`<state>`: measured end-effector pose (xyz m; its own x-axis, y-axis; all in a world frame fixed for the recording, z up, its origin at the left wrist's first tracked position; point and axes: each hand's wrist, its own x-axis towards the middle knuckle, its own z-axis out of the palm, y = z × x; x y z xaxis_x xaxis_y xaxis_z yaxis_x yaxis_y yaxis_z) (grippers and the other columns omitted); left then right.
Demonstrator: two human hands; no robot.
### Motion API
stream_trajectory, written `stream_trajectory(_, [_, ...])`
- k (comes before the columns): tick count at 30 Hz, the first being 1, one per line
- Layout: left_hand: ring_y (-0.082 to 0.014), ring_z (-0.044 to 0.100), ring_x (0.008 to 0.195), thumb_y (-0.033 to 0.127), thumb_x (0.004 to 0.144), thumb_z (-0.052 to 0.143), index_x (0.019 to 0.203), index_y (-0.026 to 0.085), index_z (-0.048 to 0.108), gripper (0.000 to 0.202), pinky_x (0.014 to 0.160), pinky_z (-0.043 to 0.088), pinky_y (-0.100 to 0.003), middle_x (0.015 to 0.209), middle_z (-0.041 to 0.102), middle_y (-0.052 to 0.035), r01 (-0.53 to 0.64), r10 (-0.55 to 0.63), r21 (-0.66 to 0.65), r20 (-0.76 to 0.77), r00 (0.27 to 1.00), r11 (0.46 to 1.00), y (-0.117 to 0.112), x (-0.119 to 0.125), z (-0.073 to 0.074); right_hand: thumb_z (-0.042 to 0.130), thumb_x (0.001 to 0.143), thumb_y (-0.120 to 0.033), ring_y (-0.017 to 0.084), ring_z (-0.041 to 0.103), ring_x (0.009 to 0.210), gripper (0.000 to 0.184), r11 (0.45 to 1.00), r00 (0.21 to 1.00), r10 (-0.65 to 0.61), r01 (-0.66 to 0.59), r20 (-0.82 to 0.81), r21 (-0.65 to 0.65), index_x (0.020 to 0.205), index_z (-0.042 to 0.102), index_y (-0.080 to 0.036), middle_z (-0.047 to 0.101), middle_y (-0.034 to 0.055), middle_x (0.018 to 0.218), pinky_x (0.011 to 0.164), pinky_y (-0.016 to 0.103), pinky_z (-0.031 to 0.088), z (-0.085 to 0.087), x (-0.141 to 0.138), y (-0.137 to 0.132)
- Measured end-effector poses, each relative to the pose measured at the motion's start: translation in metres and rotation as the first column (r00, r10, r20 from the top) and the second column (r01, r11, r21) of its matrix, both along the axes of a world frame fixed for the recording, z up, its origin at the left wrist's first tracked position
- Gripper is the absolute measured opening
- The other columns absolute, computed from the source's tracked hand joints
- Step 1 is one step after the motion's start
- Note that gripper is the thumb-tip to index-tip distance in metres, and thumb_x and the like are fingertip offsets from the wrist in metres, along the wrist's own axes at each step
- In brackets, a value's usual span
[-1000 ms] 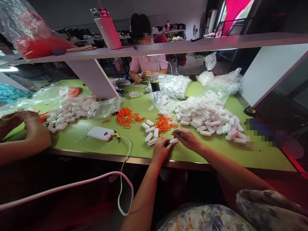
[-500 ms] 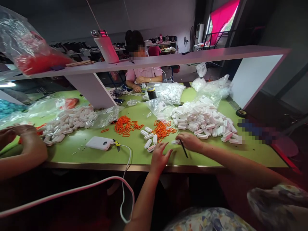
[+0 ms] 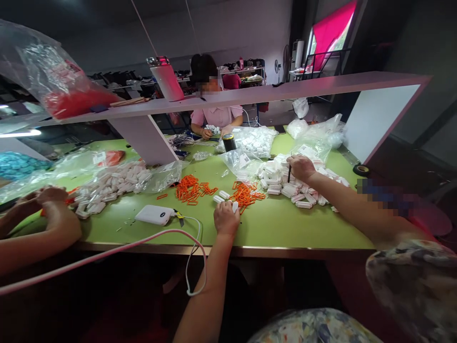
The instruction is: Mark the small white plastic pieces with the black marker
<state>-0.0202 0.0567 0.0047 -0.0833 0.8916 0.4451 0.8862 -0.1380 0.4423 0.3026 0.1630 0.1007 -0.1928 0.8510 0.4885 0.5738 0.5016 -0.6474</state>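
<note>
My left hand (image 3: 226, 217) rests on the green table (image 3: 285, 224) with its fingers curled over a few small white parts (image 3: 224, 195) beside a scatter of orange clips (image 3: 246, 193). My right hand (image 3: 302, 167) reaches out over the big heap of white parts (image 3: 285, 183) and is closed on a thin dark stick (image 3: 289, 174) that points down into the heap. A second clump of orange clips (image 3: 191, 188) lies further left.
A white power bank (image 3: 154, 215) with a white cable (image 3: 107, 255) lies near the front edge. A neighbour's hands (image 3: 43, 200) work at the left beside bagged white parts (image 3: 114, 178). Another person (image 3: 214, 114) sits opposite under a long shelf (image 3: 250, 93). Plastic bags (image 3: 314, 131) crowd the back.
My right hand has left the front of the table and moved back to the white heap, still with the stick. My left hand has closed over the small white parts.
</note>
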Motion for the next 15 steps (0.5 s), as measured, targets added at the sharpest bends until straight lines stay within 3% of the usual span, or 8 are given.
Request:
stream_trajectory(5, [-0.0341, 0.063, 0.098, 0.019, 0.085, 0.064, 0.09, 0.02, 0.068, 0.007, 0.094, 0.048, -0.05, 0.09, 0.071, -0.0138, 0.053, -0.053, 0.007, 0.013, 0.999, 0.999, -0.004, -0.004, 0.01, 0.06, 0.104, -0.018, 0.026, 0.064, 0.115, 0.016, 0.988, 0.988, -0.152, 0.152, 0.002, 0.018, 0.094, 0.071, -0.011, 0.071, 0.0146, 0.106, 0.104, 0.046, 0.047, 0.007, 0.01, -0.005])
stream_trajectory(8, [-0.0296, 0.065, 0.099, 0.029, 0.094, 0.06, 0.104, 0.021, 0.069, 0.015, 0.095, 0.051, -0.045, 0.102, 0.073, -0.0125, 0.096, -0.099, 0.03, 0.093, 0.991, 0.995, -0.014, 0.0, 0.014, 0.067, 0.099, -0.027, 0.029, 0.065, 0.114, 0.014, 0.989, 0.989, -0.144, 0.145, -0.042, 0.028, 0.099, 0.072, -0.013, 0.073, 0.016, 0.107, 0.106, 0.048, 0.046, 0.0, -0.003, -0.027])
stream_trajectory(10, [-0.0247, 0.068, 0.089, 0.04, 0.097, 0.061, 0.111, 0.02, 0.068, 0.025, 0.085, 0.054, -0.039, 0.098, 0.074, -0.0094, 0.178, -0.162, -0.023, 0.324, 0.932, 0.984, -0.024, 0.008, 0.012, 0.059, 0.104, -0.038, 0.024, 0.068, 0.104, 0.024, 0.997, 0.994, -0.076, 0.078, -0.076, 0.011, 0.11, 0.071, -0.018, 0.074, 0.0109, 0.107, 0.099, 0.043, 0.052, -0.014, -0.02, -0.049])
stream_trajectory(12, [-0.021, 0.068, 0.076, 0.046, 0.095, 0.064, 0.113, 0.019, 0.067, 0.033, 0.071, 0.055, -0.033, 0.085, 0.073, -0.0051, 0.315, -0.191, -0.164, 0.518, 0.834, 0.935, -0.034, 0.018, 0.008, 0.043, 0.108, -0.049, 0.019, 0.07, 0.085, 0.04, 0.999, 0.993, 0.01, -0.015, -0.118, -0.045, 0.109, 0.072, -0.022, 0.074, 0.0052, 0.093, 0.082, 0.036, 0.058, -0.034, -0.042, -0.075])
stream_trajectory(15, [-0.0196, 0.069, 0.078, 0.042, 0.093, 0.068, 0.102, 0.019, 0.069, 0.025, 0.072, 0.055, -0.031, 0.085, 0.073, -0.0041, 0.457, -0.255, -0.265, 0.553, 0.794, 0.849, -0.048, 0.03, 0.0, 0.045, 0.102, -0.067, 0.017, 0.068, 0.076, 0.055, 0.946, 0.936, 0.168, -0.241, -0.31, -0.215, 0.097, 0.074, -0.021, 0.071, 0.0052, 0.091, 0.073, 0.032, 0.058, -0.065, -0.072, -0.107])
